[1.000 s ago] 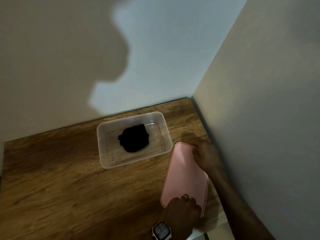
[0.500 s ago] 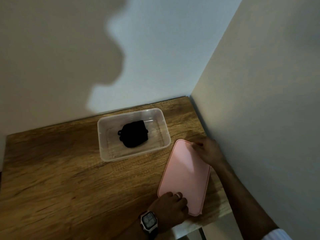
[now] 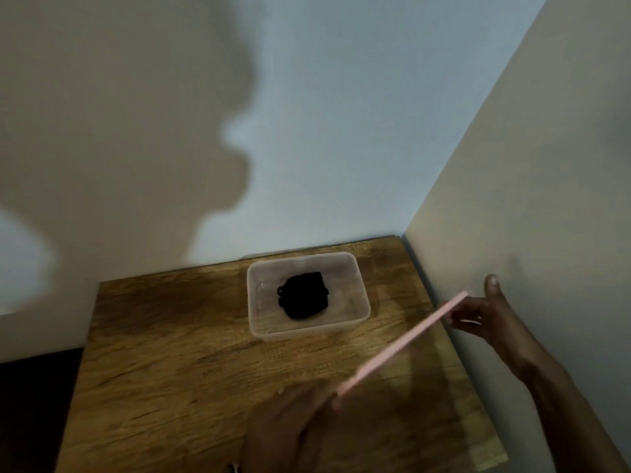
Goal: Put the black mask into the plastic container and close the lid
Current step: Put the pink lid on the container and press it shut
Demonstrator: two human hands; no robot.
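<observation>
A folded black mask (image 3: 303, 300) lies inside the clear plastic container (image 3: 362, 295), which stands open near the back of the wooden table. The pink lid (image 3: 403, 343) is in the air, seen edge-on and tilted, to the right of and nearer than the container. My left hand (image 3: 290, 428) grips its near end. My right hand (image 3: 485, 315) holds its far end, close to the right wall.
The wooden table (image 3: 170, 370) fits into a corner. A wall (image 3: 529, 199) runs tight along its right edge and another wall stands behind it. A dark gap (image 3: 34, 387) lies left of the table.
The pink lid lay flat on the table under both hands. Now both hands have lifted it off the table and tipped it on edge.
</observation>
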